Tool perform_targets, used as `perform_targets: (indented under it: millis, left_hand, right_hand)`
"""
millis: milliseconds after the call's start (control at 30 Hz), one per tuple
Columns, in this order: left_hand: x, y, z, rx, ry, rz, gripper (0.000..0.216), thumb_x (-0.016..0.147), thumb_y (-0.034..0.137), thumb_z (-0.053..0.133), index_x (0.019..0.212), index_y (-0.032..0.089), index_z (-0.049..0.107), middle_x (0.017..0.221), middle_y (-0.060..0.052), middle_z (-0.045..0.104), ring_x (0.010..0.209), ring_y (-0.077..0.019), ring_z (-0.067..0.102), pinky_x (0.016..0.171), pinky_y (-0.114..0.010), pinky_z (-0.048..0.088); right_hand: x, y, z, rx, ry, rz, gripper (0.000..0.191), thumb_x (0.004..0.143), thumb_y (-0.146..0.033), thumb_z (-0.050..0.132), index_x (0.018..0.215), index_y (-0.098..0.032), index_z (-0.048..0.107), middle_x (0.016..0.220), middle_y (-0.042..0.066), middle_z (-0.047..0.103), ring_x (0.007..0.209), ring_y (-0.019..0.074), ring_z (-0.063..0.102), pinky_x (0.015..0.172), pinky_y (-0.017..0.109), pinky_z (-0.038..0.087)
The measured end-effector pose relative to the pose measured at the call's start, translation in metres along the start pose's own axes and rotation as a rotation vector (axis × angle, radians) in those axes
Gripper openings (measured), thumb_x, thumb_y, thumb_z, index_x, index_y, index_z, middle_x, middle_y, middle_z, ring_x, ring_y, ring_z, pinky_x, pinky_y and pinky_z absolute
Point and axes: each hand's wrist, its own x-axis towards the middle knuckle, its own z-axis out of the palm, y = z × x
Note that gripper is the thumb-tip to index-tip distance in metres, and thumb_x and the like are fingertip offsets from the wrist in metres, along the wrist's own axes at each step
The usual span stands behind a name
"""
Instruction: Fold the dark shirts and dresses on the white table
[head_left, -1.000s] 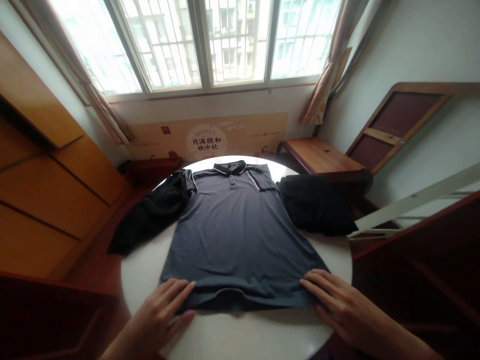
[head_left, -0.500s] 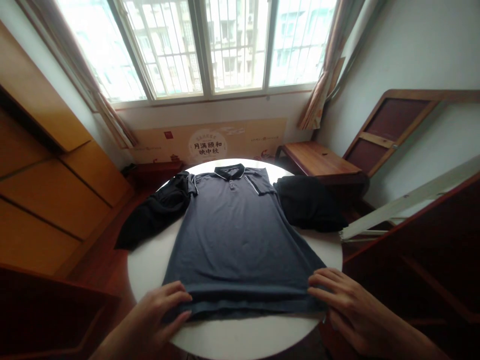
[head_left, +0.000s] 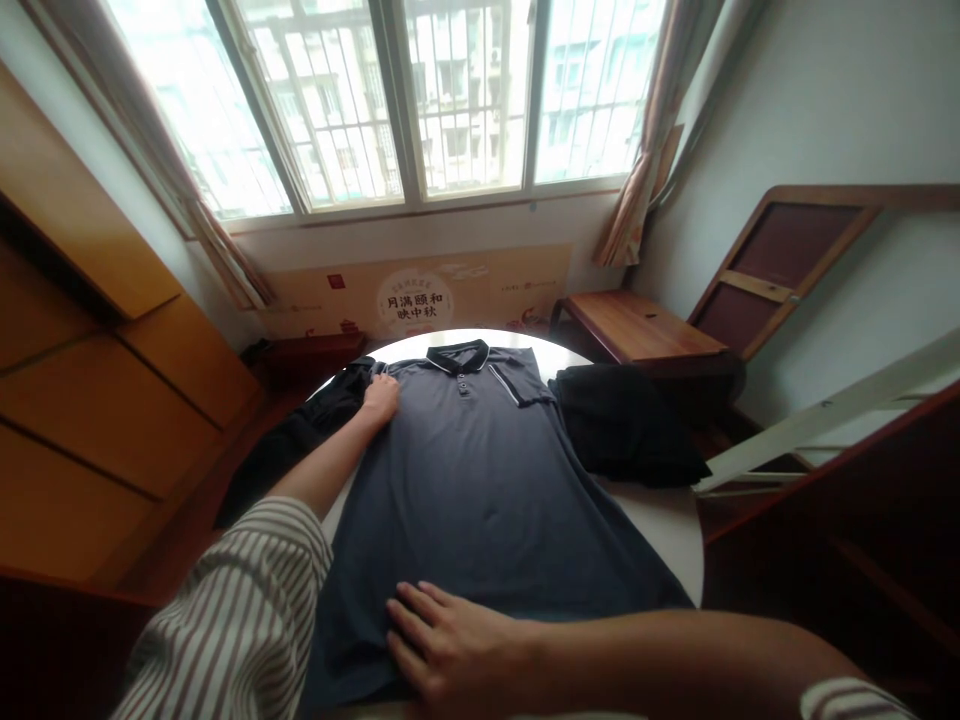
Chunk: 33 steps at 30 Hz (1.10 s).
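Note:
A dark grey polo shirt [head_left: 480, 480] lies spread out, front side up, on the round white table [head_left: 664, 515]. Its black collar with a pale edge points toward the window. At the shirt's left sleeve, my left hand [head_left: 381, 398] has its fingers bent down and closed on the cloth; the fingertips are partly hidden. My right hand [head_left: 450, 640] rests flat near the hem, its fingers apart, pressing on the fabric without gripping it.
A black garment [head_left: 270, 450] hangs over the table's left edge, partly behind my left arm. Folded black cloth [head_left: 626, 425] lies on the right. Beyond the table stands a wooden bench [head_left: 637, 325]; a white frame [head_left: 825, 410] leans at the right.
My left hand has gone from the hem's left corner up to the sleeve. My right hand has let go of the right hem corner and moved left, onto the lower shirt.

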Motion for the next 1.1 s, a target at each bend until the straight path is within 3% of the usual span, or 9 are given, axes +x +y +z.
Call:
perform_targets:
  millis: [133, 333, 467, 600, 667, 767, 833, 900, 1100]
  left_hand:
    - [0.003, -0.019, 0.004, 0.043, 0.004, -0.141, 0.035, 0.094, 0.034, 0.061, 0.123, 0.015, 0.058, 0.123, -0.010, 0.059, 0.106, -0.0231, 0.061, 0.088, -0.044, 0.054]
    - [0.002, -0.033, -0.006, -0.005, 0.221, -0.273, 0.038, 0.095, 0.031, 0.059, 0.128, 0.015, 0.054, 0.131, -0.012, 0.054, 0.116, -0.0267, 0.056, 0.096, -0.049, 0.048]
    - [-0.007, -0.021, -0.004, -0.084, 0.228, -0.114, 0.042, 0.095, 0.009, 0.041, 0.137, 0.006, 0.046, 0.136, -0.019, 0.049, 0.130, -0.0254, 0.044, 0.108, -0.040, 0.038]
    - [-0.017, -0.007, 0.007, -0.166, 0.026, 0.132, 0.030, 0.090, 0.017, 0.053, 0.117, 0.015, 0.065, 0.119, -0.008, 0.065, 0.111, -0.0196, 0.060, 0.099, -0.027, 0.045]
    - [-0.014, -0.005, 0.012, -0.181, -0.030, 0.157, 0.023, 0.092, 0.026, 0.051, 0.100, 0.017, 0.071, 0.106, -0.006, 0.070, 0.100, -0.0196, 0.065, 0.093, -0.026, 0.049]
    - [0.005, -0.009, 0.013, -0.161, 0.008, 0.058, 0.040, 0.098, 0.028, 0.035, 0.093, 0.015, 0.072, 0.101, -0.011, 0.072, 0.099, -0.0219, 0.066, 0.093, -0.029, 0.048]
    - [0.025, -0.017, 0.011, -0.134, 0.049, -0.037, 0.043, 0.097, 0.025, 0.030, 0.097, 0.013, 0.072, 0.104, -0.015, 0.072, 0.102, -0.0246, 0.066, 0.093, -0.033, 0.048]
    - [0.045, -0.026, 0.008, -0.109, 0.064, -0.106, 0.039, 0.093, 0.023, 0.035, 0.100, 0.012, 0.072, 0.105, -0.016, 0.072, 0.104, -0.0266, 0.065, 0.093, -0.034, 0.048]
    - [0.093, -0.039, 0.018, -0.081, 0.017, -0.105, 0.033, 0.085, 0.021, 0.051, 0.109, 0.015, 0.071, 0.112, -0.013, 0.072, 0.112, -0.0270, 0.063, 0.100, -0.034, 0.045]
  right_hand:
    - [-0.003, -0.011, 0.015, -0.190, 0.081, -0.069, 0.039, 0.098, -0.023, 0.039, 0.120, 0.002, 0.059, 0.125, 0.026, 0.062, 0.115, 0.0322, 0.061, 0.096, 0.044, 0.048]
    - [0.005, -0.017, 0.025, -0.225, 0.116, -0.031, 0.033, 0.097, -0.024, 0.040, 0.109, -0.002, 0.062, 0.115, 0.023, 0.068, 0.108, 0.0309, 0.065, 0.089, 0.040, 0.053]
    - [0.006, -0.016, 0.022, -0.229, 0.131, -0.002, 0.031, 0.096, -0.024, 0.040, 0.107, -0.005, 0.061, 0.116, 0.021, 0.068, 0.109, 0.0309, 0.065, 0.089, 0.040, 0.053]
    - [0.006, -0.022, 0.027, -0.221, 0.107, -0.015, 0.028, 0.096, -0.023, 0.041, 0.105, -0.006, 0.061, 0.115, 0.022, 0.069, 0.107, 0.0300, 0.066, 0.087, 0.040, 0.054]
    - [0.006, -0.027, 0.032, -0.210, 0.098, -0.040, 0.023, 0.096, -0.020, 0.042, 0.102, -0.008, 0.061, 0.112, 0.021, 0.070, 0.103, 0.0297, 0.068, 0.082, 0.040, 0.055]
    - [0.008, -0.020, 0.027, -0.092, 0.043, -0.057, 0.017, 0.096, -0.024, 0.046, 0.097, -0.014, 0.060, 0.104, 0.015, 0.073, 0.093, 0.0254, 0.070, 0.072, 0.034, 0.055]
    - [0.011, 0.012, 0.009, 0.089, -0.056, -0.001, 0.016, 0.094, -0.029, 0.050, 0.091, -0.016, 0.060, 0.090, 0.008, 0.073, 0.080, 0.0194, 0.068, 0.064, 0.027, 0.052]
    - [0.013, 0.071, -0.018, 0.234, -0.145, 0.145, 0.009, 0.088, -0.021, 0.054, 0.085, -0.016, 0.061, 0.078, 0.003, 0.070, 0.070, 0.0144, 0.063, 0.061, 0.022, 0.047]
    - [-0.006, 0.311, -0.075, 0.115, -0.043, 0.948, 0.032, 0.094, -0.023, 0.043, 0.088, -0.008, 0.071, 0.081, 0.007, 0.070, 0.074, 0.0140, 0.060, 0.068, 0.022, 0.042]
